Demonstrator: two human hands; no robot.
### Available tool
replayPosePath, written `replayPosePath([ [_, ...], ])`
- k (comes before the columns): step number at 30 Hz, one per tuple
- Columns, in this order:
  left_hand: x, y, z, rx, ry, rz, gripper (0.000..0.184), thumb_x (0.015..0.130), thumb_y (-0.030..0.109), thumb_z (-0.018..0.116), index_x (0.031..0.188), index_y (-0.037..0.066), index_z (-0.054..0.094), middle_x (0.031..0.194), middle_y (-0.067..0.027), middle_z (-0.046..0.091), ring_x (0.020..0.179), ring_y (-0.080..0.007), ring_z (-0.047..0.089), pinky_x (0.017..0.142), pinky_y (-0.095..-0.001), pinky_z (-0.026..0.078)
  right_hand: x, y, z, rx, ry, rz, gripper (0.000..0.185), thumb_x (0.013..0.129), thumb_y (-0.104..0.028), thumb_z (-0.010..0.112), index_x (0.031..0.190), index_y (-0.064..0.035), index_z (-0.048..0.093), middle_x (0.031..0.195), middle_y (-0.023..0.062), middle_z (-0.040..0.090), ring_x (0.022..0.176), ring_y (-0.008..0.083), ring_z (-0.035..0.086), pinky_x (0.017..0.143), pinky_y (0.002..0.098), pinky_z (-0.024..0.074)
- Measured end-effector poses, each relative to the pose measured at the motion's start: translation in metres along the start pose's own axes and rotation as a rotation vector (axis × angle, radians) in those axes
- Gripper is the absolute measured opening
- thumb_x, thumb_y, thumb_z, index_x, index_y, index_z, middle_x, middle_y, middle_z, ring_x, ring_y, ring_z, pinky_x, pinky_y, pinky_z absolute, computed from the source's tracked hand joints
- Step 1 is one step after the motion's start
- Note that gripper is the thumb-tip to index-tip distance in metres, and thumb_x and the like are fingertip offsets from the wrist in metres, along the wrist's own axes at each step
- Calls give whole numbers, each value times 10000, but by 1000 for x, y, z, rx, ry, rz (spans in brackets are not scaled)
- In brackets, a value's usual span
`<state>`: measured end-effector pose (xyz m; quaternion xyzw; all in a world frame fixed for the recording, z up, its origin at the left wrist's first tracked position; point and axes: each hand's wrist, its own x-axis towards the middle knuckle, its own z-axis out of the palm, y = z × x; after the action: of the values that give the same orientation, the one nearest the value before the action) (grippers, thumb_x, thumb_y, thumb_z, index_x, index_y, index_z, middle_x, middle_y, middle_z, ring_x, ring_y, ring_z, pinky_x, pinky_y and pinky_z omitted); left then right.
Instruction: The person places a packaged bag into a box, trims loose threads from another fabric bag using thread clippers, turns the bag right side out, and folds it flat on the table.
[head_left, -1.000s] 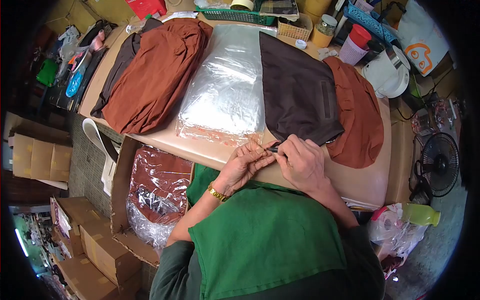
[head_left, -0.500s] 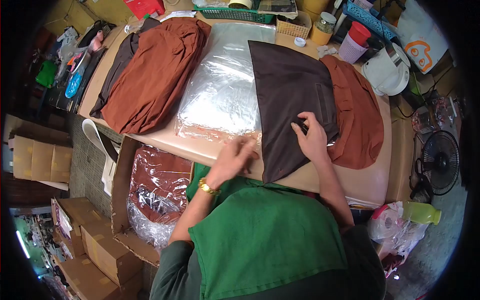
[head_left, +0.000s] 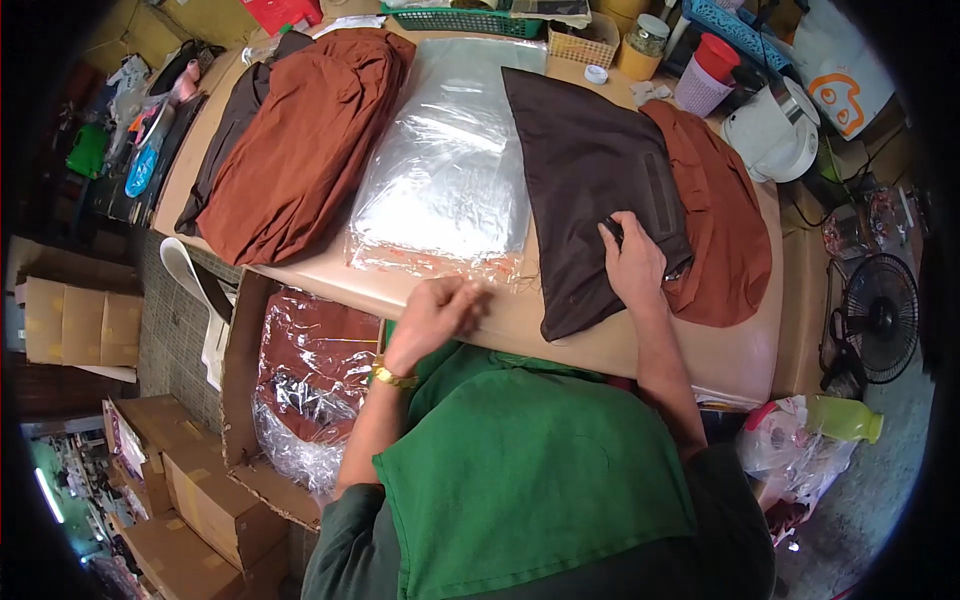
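Observation:
My right hand (head_left: 634, 258) lies on the dark brown cloth (head_left: 590, 180), its thumb and forefinger closed round a small black object (head_left: 614, 229). My left hand (head_left: 434, 318) is over the table's front edge with its fingers curled; whether they hold anything is too blurred to tell. Just behind it is a stack of clear plastic bags (head_left: 440, 190). Rust-brown cloth (head_left: 720, 220) lies beside the dark piece on the right. A larger rust-brown bundle (head_left: 305, 150) rests on the left of the table.
An open carton (head_left: 240, 370) with plastic-wrapped rust-brown cloth (head_left: 320, 350) stands below the table's left front edge. A green basket (head_left: 465, 22), a yellow basket (head_left: 583, 45) and a jar (head_left: 643, 50) are at the back. A fan (head_left: 880, 318) stands right.
Both hands were together at the dark cloth's lower edge; they have parted, left hand moving left, right hand moving right onto the cloth. The cloth's lower corner now hangs nearer the front edge.

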<state>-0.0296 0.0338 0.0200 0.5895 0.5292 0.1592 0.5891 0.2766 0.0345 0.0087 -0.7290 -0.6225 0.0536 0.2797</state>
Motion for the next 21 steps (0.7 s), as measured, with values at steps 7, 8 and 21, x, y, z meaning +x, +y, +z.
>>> replayPosePath([
  [7, 34, 32, 78, 111, 282, 577, 503, 840, 119, 725, 1267, -28, 502, 922, -98, 654, 663, -179, 589, 646, -311, 488, -3, 3, 1, 5, 20, -18, 240, 947, -267, 580, 1061, -59, 548, 996, 160, 665, 857, 389, 647, 718, 475, 496],
  [8, 41, 30, 82, 248, 378, 745, 562, 823, 116, 736, 1302, -22, 478, 935, -129, 653, 642, -228, 595, 642, -336, 491, -3, 3, 2, 4, 21, -22, 241, 948, -269, 578, 1063, -59, 550, 995, 161, 665, 858, 389, 646, 721, 475, 496],
  [21, -70, -16, -49, 924, 104, -81, 486, 874, 480, 633, 669, 44, 695, 608, -143, 642, 615, -335, 635, 650, -434, 514, -3, 3, 1, 18, 26, -23, 232, 947, -267, 578, 1040, -55, 560, 977, 161, 664, 843, 387, 643, 717, 469, 499],
])
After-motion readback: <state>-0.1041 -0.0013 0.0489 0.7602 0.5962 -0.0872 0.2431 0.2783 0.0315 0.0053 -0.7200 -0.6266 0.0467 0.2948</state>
